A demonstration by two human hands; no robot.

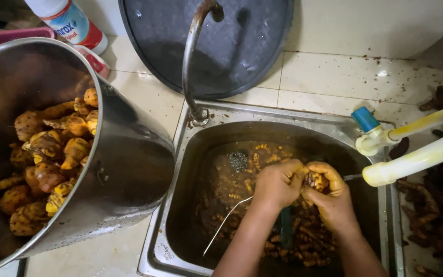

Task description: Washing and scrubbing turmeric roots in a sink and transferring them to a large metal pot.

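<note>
Two bare hands met over the middle of a steel sink (180, 154) full of murky brown water. The left hand (279, 183) was curled tight against a knobbly orange-brown root (316, 180), and the right hand (333, 197) cupped the same root from the right side, fingers wrapped over its top, so both hands grasped it together just above the water. A dark green handle (286, 225) stuck down from under the left hand toward the near edge; whether that hand also gripped it could not be told. Many more roots (293, 241) lay sunk in the water below the forearms, and a thin bent wire (224, 223) slanted across the water on the near left. A curved tap (190, 56) rose from the far left corner of the sink. To the left stood a big steel pot (129, 169), tilted, with cleaner yellow roots (52, 164) heaped inside. A dark round lid (232, 46) leaned against the far wall. On the right, two pale hoses (416, 154) reached in over the sink's rim, the farther one with a blue cap (365, 119).
</note>
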